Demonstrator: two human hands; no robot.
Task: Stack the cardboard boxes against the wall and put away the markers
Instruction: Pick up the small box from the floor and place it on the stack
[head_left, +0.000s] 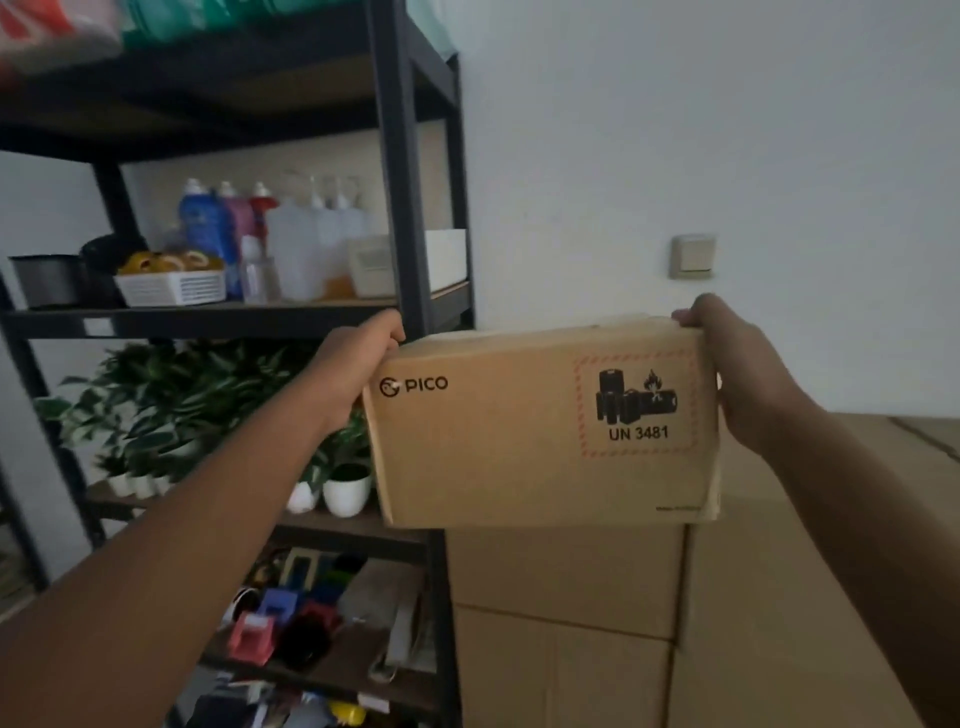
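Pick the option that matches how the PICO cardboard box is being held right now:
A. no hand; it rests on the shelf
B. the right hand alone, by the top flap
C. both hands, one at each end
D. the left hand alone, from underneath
C: the left hand grips the left end of the PICO cardboard box and the right hand grips its right end, holding it in front of the stacked cardboard boxes.

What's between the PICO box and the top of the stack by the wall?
Nothing visible. Both hands, left hand and right hand, hold the PICO box by its ends above the stacked boxes; the shelf post stands just left.
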